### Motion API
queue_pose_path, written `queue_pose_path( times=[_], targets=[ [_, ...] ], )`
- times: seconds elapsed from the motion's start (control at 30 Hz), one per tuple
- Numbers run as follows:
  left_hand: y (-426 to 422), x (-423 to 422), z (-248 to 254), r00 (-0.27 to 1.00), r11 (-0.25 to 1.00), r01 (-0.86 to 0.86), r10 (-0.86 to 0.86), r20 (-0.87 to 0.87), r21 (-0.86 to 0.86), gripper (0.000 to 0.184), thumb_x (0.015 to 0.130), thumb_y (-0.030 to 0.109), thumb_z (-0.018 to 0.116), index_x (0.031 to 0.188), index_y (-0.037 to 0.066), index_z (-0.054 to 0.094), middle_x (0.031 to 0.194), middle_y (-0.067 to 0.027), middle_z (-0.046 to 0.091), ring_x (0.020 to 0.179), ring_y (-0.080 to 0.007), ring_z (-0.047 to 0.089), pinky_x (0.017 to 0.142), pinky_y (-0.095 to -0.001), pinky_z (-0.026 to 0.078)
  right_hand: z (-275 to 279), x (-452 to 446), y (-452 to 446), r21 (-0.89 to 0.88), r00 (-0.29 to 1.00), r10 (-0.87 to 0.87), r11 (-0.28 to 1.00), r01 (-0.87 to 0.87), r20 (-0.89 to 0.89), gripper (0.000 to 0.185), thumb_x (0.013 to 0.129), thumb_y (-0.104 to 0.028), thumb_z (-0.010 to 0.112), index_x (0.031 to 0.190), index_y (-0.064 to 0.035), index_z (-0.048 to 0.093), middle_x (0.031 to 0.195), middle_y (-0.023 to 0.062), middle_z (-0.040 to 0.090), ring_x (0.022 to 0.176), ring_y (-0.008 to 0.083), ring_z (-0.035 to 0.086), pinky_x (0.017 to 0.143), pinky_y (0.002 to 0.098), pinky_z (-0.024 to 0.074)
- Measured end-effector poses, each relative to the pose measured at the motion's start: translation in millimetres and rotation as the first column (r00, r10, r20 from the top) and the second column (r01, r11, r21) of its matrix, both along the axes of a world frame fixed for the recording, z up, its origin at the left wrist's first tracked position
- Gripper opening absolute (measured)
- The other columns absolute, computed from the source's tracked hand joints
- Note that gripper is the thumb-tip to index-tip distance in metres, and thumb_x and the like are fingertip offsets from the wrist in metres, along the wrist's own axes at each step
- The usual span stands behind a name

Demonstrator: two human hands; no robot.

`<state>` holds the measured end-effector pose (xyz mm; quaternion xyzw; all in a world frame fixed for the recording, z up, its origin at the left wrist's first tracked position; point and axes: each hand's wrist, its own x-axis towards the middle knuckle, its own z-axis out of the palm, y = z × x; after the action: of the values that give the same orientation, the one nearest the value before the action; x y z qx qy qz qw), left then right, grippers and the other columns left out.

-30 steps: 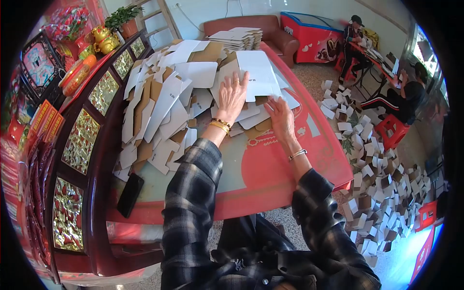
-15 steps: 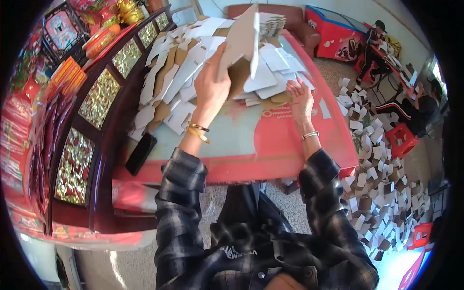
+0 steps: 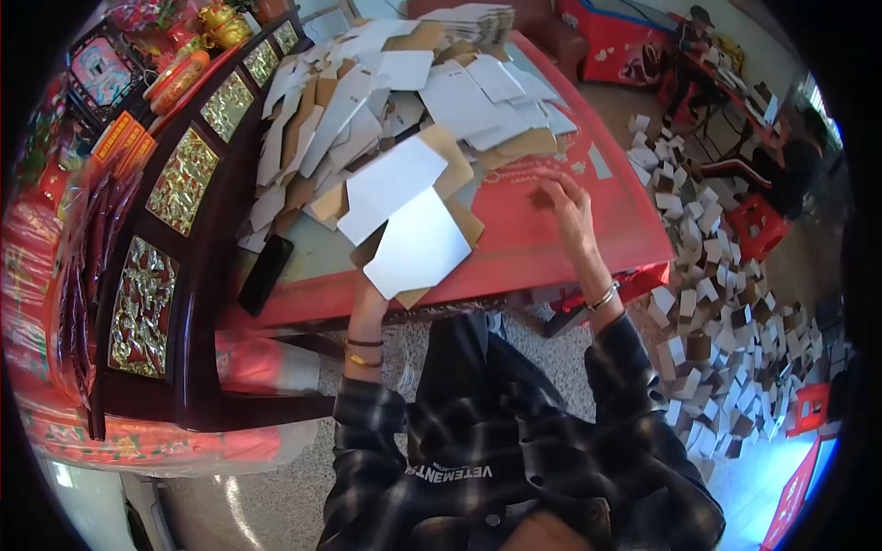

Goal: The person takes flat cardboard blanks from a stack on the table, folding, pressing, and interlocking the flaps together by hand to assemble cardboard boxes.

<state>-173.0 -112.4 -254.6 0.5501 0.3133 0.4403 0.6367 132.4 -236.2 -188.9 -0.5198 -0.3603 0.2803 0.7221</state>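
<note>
Near the table's front edge, my left hand (image 3: 369, 298) holds flat white-and-brown cardboard box blanks (image 3: 418, 243) from below. Their panels cover its fingers. My right hand (image 3: 571, 213) hovers over the red part of the table, to the right of these blanks. Its fingers are loosely bent and apart, with nothing between them. Behind both hands spreads a heap of similar unfolded blanks (image 3: 469, 96), overlapping at many angles.
A black phone (image 3: 265, 275) lies at the left of the red table (image 3: 634, 230). A dark wooden bench back with gold panels (image 3: 147, 308) borders that side. Many small folded boxes (image 3: 726, 331) cover the floor at right. Two people sit beyond, near red stools (image 3: 758, 225).
My left hand has come down and towards me, lowering cardboard that was raised over the heap. My right hand has moved slightly nearer, and its palm has turned down.
</note>
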Motion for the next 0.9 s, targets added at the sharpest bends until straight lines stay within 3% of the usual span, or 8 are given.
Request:
queue_pose_path(
  times=[0.13, 0.23, 0.3, 0.37, 0.47, 0.63, 0.9],
  targets=[
    [6, -4, 0, 0.997, 0.998, 0.057, -0.057, -0.042, -0.021, 0.044, 0.096, 0.021, 0.057, 0.135, 0.001, 0.050, 0.131, -0.0111, 0.057, 0.118, -0.0235, 0.056, 0.100, -0.0380, 0.047, 36, -26, -19, 0.028, 0.986, 0.049, 0.998, -0.054, 0.162, 0.023, 0.098, -0.014, 0.054, 0.113, -0.0037, 0.068, 0.093, 0.0057, 0.071, 0.084, 0.0104, 0.063, 0.076, 0.0247, 0.0505],
    [4, -6, -5, 0.996, 0.998, 0.062, -0.063, -0.057, -0.011, 0.043, 0.096, 0.020, 0.057, 0.135, 0.002, 0.051, 0.131, -0.0111, 0.057, 0.118, -0.0237, 0.056, 0.100, -0.0380, 0.047, 64, -45, -34, 0.149, 0.985, 0.091, 0.982, -0.113, 0.146, 0.021, 0.097, -0.014, 0.057, 0.112, -0.0042, 0.068, 0.093, 0.0052, 0.071, 0.082, 0.0098, 0.062, 0.077, 0.0247, 0.0502],
    [3, -9, -8, 0.995, 0.998, 0.064, -0.065, -0.074, -0.009, 0.043, 0.096, 0.019, 0.057, 0.135, 0.002, 0.051, 0.131, -0.0112, 0.057, 0.118, -0.0239, 0.056, 0.100, -0.0380, 0.047, 100, -54, -50, 0.219, 0.969, 0.129, 0.960, -0.175, 0.212, 0.027, 0.100, -0.020, 0.052, 0.116, -0.0013, 0.066, 0.100, 0.0095, 0.070, 0.087, 0.0129, 0.064, 0.081, 0.0277, 0.0508],
    [4, -13, -10, 0.994, 0.998, 0.064, -0.065, -0.088, -0.010, 0.043, 0.095, 0.019, 0.057, 0.135, 0.003, 0.051, 0.131, -0.0112, 0.057, 0.118, -0.0241, 0.056, 0.100, -0.0379, 0.047, 133, -59, -59, 0.390, 0.934, 0.265, 0.855, -0.342, 0.238, 0.052, 0.103, -0.036, 0.036, 0.131, 0.0053, 0.052, 0.116, 0.0176, 0.065, 0.098, 0.0238, 0.064, 0.086, 0.0344, 0.0490],
    [5, -18, -12, 0.993, 0.998, 0.062, -0.063, -0.102, -0.013, 0.043, 0.095, 0.018, 0.057, 0.135, 0.003, 0.052, 0.132, -0.0112, 0.057, 0.118, -0.0243, 0.056, 0.100, -0.0379, 0.047, 166, -71, -73, 0.520, 0.823, 0.440, 0.638, -0.568, 0.359, 0.052, 0.103, -0.036, 0.037, 0.132, 0.0052, 0.051, 0.117, 0.0178, 0.065, 0.100, 0.0239, 0.063, 0.088, 0.0349, 0.0485],
    [5, -22, -12, 0.990, 0.998, 0.059, -0.059, -0.125, 0.001, 0.042, 0.095, 0.017, 0.058, 0.134, 0.004, 0.053, 0.132, -0.0113, 0.057, 0.118, -0.0248, 0.056, 0.100, -0.0379, 0.047, 171, -99, -82, 0.510, 0.637, 0.603, 0.399, -0.762, 0.480, 0.051, 0.103, -0.035, 0.039, 0.132, 0.0052, 0.051, 0.118, 0.0181, 0.064, 0.103, 0.0239, 0.063, 0.090, 0.0357, 0.0476],
    [8, -21, -8, 0.988, 0.998, 0.052, -0.046, -0.144, 0.038, 0.041, 0.094, 0.015, 0.058, 0.134, 0.006, 0.054, 0.133, -0.0113, 0.057, 0.118, -0.0254, 0.057, 0.100, -0.0378, 0.047, 163, -106, -85, 0.488, 0.592, 0.622, 0.357, -0.797, 0.512, 0.051, 0.103, -0.035, 0.041, 0.133, 0.0051, 0.050, 0.120, 0.0186, 0.064, 0.107, 0.0240, 0.062, 0.094, 0.0371, 0.0462]
  ],
)
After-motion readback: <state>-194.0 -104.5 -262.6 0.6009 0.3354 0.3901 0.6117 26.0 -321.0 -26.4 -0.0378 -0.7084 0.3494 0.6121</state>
